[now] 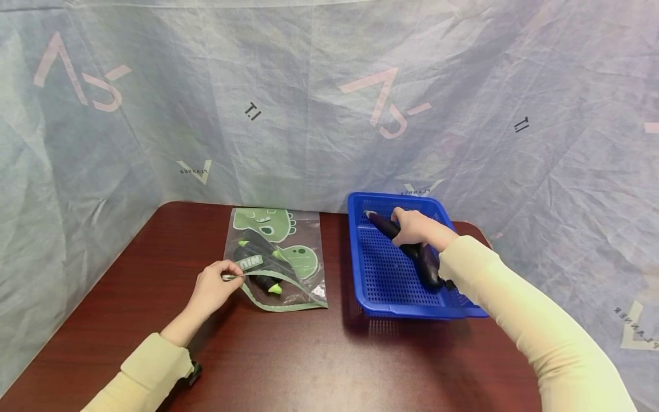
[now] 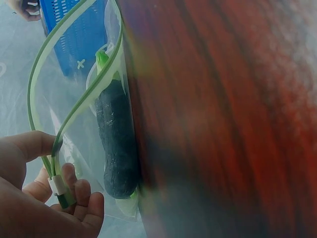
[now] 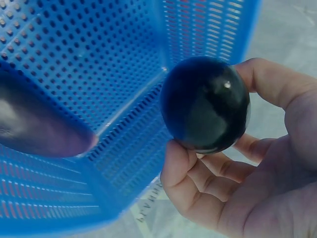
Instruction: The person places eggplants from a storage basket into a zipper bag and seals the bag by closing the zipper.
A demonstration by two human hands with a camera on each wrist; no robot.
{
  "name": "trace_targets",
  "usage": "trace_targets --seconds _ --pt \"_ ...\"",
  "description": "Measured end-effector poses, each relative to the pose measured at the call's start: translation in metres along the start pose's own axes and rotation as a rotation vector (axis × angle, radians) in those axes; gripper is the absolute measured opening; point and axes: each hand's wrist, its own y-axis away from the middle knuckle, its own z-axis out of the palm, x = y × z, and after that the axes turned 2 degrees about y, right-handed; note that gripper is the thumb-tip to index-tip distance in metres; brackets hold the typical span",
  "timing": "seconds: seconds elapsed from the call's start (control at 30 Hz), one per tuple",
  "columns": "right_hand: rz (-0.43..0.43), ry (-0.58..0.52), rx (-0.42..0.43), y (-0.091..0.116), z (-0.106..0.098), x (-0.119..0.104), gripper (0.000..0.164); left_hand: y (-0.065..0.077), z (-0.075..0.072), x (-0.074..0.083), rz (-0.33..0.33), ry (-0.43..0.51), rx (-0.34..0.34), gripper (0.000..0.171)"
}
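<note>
In the head view my left hand [image 1: 215, 286] pinches one corner of the mouth of a clear zip bag [image 1: 319, 240] with green dinosaur prints. The left wrist view shows the white zip slider [image 2: 58, 184] at my fingers and the green-edged mouth [image 2: 33, 89] standing apart. Inside the bag lie several dark, long vegetables [image 1: 265, 281] with bright green ends. My right hand [image 1: 416, 228] grips a dark purple eggplant [image 1: 382, 223] over the blue basket [image 1: 360, 286]. A second eggplant [image 1: 427, 268] lies in the basket, partly hidden by my right arm.
Both the bag and the basket stand on a dark red-brown wooden table [image 1: 288, 355]. A pale printed cloth [image 1: 309, 114] hangs right behind the table and along its sides. The basket has raised, perforated walls [image 3: 203, 29].
</note>
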Motion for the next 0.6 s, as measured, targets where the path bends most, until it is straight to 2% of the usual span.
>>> trace_targets --seconds 0.37,0.6 --pt "-0.082 0.030 0.061 0.008 -0.013 -0.016 0.060 0.001 -0.001 0.002 0.005 0.001 0.006 0.005" --pt "-0.166 0.066 0.128 0.017 -0.017 -0.025 0.060 0.001 0.000 0.001 -0.007 0.003 0.001 0.006"
